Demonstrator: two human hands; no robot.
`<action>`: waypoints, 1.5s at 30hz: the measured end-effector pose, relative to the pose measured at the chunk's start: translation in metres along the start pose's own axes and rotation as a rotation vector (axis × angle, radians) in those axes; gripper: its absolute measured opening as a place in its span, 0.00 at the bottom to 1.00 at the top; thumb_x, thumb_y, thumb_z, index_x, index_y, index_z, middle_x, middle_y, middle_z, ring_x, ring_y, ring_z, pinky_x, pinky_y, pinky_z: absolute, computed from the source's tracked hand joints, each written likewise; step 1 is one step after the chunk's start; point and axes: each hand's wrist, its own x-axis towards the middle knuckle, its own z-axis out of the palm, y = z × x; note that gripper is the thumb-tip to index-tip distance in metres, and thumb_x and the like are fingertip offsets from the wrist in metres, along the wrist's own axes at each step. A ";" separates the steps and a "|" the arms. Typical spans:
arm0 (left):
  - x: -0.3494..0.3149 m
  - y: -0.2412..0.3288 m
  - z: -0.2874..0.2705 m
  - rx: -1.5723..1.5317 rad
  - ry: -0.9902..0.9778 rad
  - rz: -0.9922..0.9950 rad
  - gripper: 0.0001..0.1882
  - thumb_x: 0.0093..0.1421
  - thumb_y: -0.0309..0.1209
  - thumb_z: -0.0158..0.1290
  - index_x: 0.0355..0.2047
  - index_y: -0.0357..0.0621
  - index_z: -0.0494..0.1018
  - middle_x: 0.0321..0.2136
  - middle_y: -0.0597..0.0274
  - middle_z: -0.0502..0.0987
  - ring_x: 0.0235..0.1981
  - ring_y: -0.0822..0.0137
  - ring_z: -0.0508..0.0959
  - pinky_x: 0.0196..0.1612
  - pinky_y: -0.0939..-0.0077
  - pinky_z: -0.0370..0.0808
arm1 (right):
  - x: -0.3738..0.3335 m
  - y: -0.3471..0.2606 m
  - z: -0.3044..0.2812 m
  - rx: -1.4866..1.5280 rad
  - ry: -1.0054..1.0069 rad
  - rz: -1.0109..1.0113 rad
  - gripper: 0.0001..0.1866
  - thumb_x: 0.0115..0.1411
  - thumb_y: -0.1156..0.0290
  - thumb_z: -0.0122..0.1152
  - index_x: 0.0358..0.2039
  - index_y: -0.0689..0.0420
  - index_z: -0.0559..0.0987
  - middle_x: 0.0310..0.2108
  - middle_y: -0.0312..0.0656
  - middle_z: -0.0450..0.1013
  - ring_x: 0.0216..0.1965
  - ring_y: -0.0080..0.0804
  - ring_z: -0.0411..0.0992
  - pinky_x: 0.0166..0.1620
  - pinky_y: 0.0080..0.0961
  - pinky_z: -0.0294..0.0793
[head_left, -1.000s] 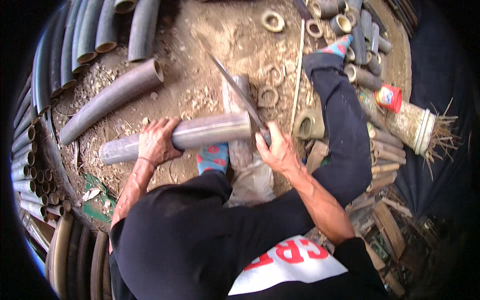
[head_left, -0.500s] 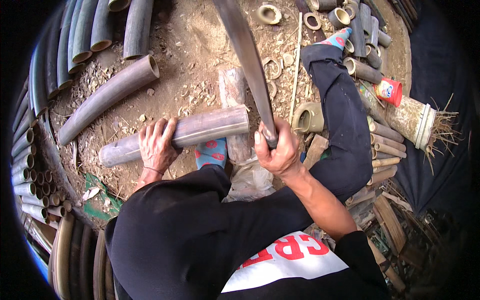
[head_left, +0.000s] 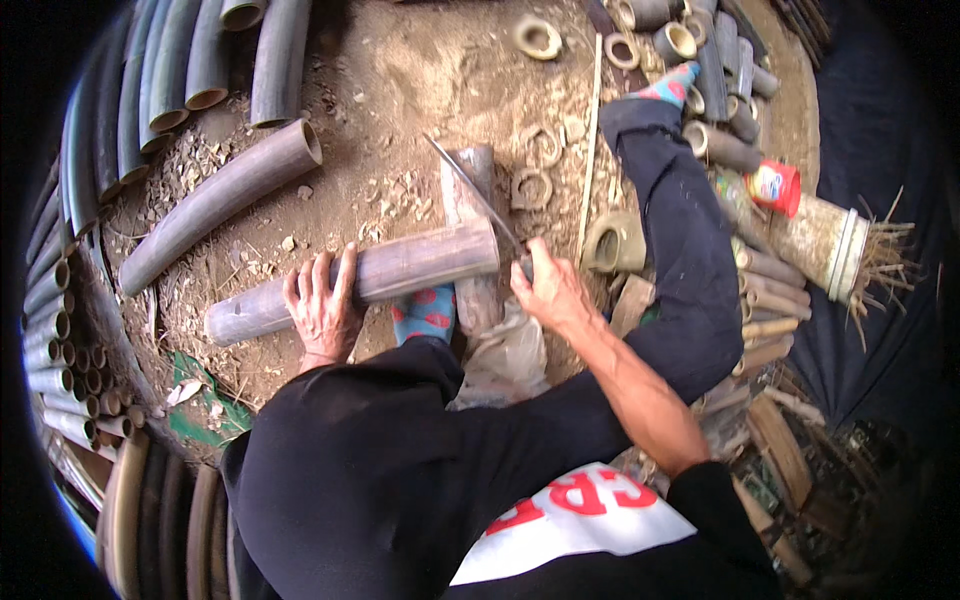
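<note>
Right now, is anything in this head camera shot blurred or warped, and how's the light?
Head view: soft even daylight, no glare. Fisheye bends the stacked bamboo poles at the left rim, and the corners go black. The left hand on the bamboo tube is sharp; the blade held by the right hand shows only slight blur.

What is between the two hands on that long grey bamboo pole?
In the head view, between the left hand and right hand runs the grey bamboo pole itself, with a foot in a blue sock with red spots just under it.
</note>
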 end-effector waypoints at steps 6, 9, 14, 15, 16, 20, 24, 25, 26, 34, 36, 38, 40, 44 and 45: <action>0.046 -0.045 -0.035 -0.365 -0.633 -0.034 0.50 0.35 0.37 0.69 0.63 0.54 0.64 0.48 0.54 0.73 0.50 0.47 0.74 0.57 0.54 0.69 | -0.016 -0.039 -0.024 0.243 0.201 -0.185 0.16 0.65 0.64 0.57 0.45 0.63 0.69 0.27 0.57 0.75 0.28 0.57 0.77 0.30 0.45 0.76; 0.047 -0.035 -0.031 -0.299 -0.617 -0.059 0.44 0.35 0.37 0.69 0.57 0.56 0.68 0.44 0.55 0.72 0.48 0.49 0.74 0.54 0.55 0.71 | -0.020 -0.057 -0.030 0.260 0.507 -0.489 0.15 0.63 0.67 0.60 0.43 0.64 0.72 0.27 0.53 0.74 0.26 0.53 0.77 0.29 0.40 0.76; 0.049 -0.023 -0.032 -0.238 -0.503 -0.043 0.41 0.34 0.35 0.69 0.54 0.57 0.70 0.43 0.57 0.73 0.48 0.53 0.74 0.53 0.57 0.71 | -0.007 -0.012 0.000 -0.027 0.178 -0.170 0.16 0.62 0.66 0.60 0.43 0.63 0.69 0.28 0.58 0.75 0.27 0.58 0.77 0.27 0.43 0.76; 0.048 -0.025 -0.030 -0.235 -0.473 -0.038 0.41 0.34 0.35 0.69 0.54 0.57 0.70 0.43 0.58 0.73 0.48 0.53 0.74 0.53 0.57 0.70 | -0.006 -0.012 -0.001 0.034 0.179 -0.167 0.16 0.62 0.66 0.60 0.43 0.63 0.69 0.27 0.58 0.75 0.27 0.58 0.77 0.27 0.43 0.76; 0.046 -0.026 -0.027 -0.232 -0.443 -0.033 0.41 0.34 0.35 0.69 0.54 0.56 0.70 0.44 0.58 0.73 0.48 0.53 0.74 0.53 0.57 0.70 | -0.008 -0.012 -0.004 0.094 0.180 -0.162 0.16 0.62 0.66 0.60 0.44 0.63 0.69 0.27 0.59 0.75 0.27 0.58 0.77 0.27 0.43 0.76; 0.031 -0.027 -0.021 -0.222 -0.400 -0.031 0.40 0.34 0.34 0.68 0.54 0.55 0.70 0.45 0.61 0.75 0.49 0.54 0.74 0.54 0.57 0.68 | -0.022 -0.046 -0.019 0.267 0.392 -0.379 0.16 0.62 0.66 0.60 0.43 0.65 0.71 0.26 0.56 0.75 0.26 0.52 0.78 0.27 0.39 0.76; 0.032 -0.022 -0.024 -0.218 -0.359 -0.022 0.40 0.34 0.33 0.69 0.53 0.55 0.70 0.45 0.63 0.75 0.49 0.55 0.74 0.54 0.56 0.68 | -0.012 -0.011 0.002 0.036 0.257 -0.241 0.16 0.63 0.66 0.60 0.43 0.64 0.71 0.25 0.54 0.75 0.25 0.51 0.78 0.27 0.40 0.76; 0.031 -0.020 -0.024 -0.215 -0.346 -0.010 0.40 0.34 0.33 0.69 0.53 0.55 0.71 0.45 0.63 0.75 0.49 0.56 0.74 0.54 0.56 0.68 | -0.009 -0.003 0.002 -0.029 0.103 -0.087 0.16 0.63 0.66 0.59 0.43 0.64 0.70 0.25 0.54 0.75 0.25 0.53 0.78 0.27 0.42 0.76; 0.032 -0.021 -0.020 -0.206 -0.319 -0.011 0.40 0.34 0.33 0.69 0.53 0.56 0.71 0.45 0.63 0.75 0.49 0.56 0.74 0.55 0.56 0.67 | -0.008 -0.002 0.000 0.104 0.077 -0.086 0.16 0.64 0.65 0.58 0.44 0.62 0.69 0.25 0.54 0.75 0.25 0.58 0.77 0.28 0.45 0.76; 0.020 -0.016 -0.016 -0.138 -0.224 -0.006 0.39 0.37 0.32 0.67 0.54 0.54 0.70 0.46 0.60 0.75 0.51 0.55 0.73 0.56 0.56 0.66 | -0.015 -0.013 0.004 0.067 0.415 -0.389 0.14 0.63 0.66 0.60 0.42 0.63 0.72 0.25 0.54 0.75 0.24 0.51 0.78 0.25 0.41 0.77; 0.023 -0.014 -0.014 -0.142 -0.164 -0.001 0.41 0.36 0.31 0.67 0.55 0.53 0.69 0.46 0.60 0.74 0.51 0.54 0.73 0.56 0.57 0.66 | -0.006 -0.004 -0.001 -0.041 0.093 -0.093 0.15 0.62 0.67 0.60 0.42 0.65 0.71 0.25 0.56 0.75 0.24 0.52 0.78 0.25 0.43 0.77; 0.027 -0.014 -0.011 -0.121 -0.115 -0.006 0.41 0.37 0.33 0.68 0.56 0.53 0.70 0.47 0.60 0.74 0.51 0.55 0.73 0.57 0.56 0.65 | 0.000 -0.010 -0.014 0.107 0.123 -0.141 0.16 0.62 0.66 0.60 0.43 0.65 0.71 0.25 0.57 0.75 0.24 0.53 0.78 0.26 0.41 0.77; 0.000 -0.012 -0.011 -0.097 -0.125 0.001 0.40 0.38 0.34 0.68 0.56 0.53 0.70 0.48 0.59 0.74 0.51 0.55 0.73 0.58 0.55 0.64 | -0.017 -0.032 -0.012 0.232 0.275 -0.267 0.17 0.62 0.66 0.61 0.43 0.65 0.71 0.25 0.57 0.75 0.24 0.52 0.78 0.26 0.40 0.78; -0.004 -0.009 0.001 -0.008 0.029 -0.003 0.35 0.42 0.36 0.66 0.55 0.53 0.72 0.47 0.60 0.75 0.50 0.57 0.74 0.58 0.55 0.64 | -0.012 -0.024 -0.003 0.159 0.505 -0.479 0.16 0.61 0.66 0.61 0.44 0.62 0.71 0.26 0.54 0.75 0.25 0.47 0.79 0.25 0.36 0.77; 0.000 -0.005 0.002 0.002 0.061 0.001 0.34 0.43 0.36 0.65 0.54 0.53 0.72 0.47 0.60 0.75 0.50 0.57 0.74 0.58 0.54 0.64 | -0.010 -0.015 0.000 -0.022 0.309 -0.300 0.16 0.61 0.66 0.61 0.43 0.62 0.71 0.27 0.55 0.76 0.26 0.49 0.79 0.25 0.37 0.76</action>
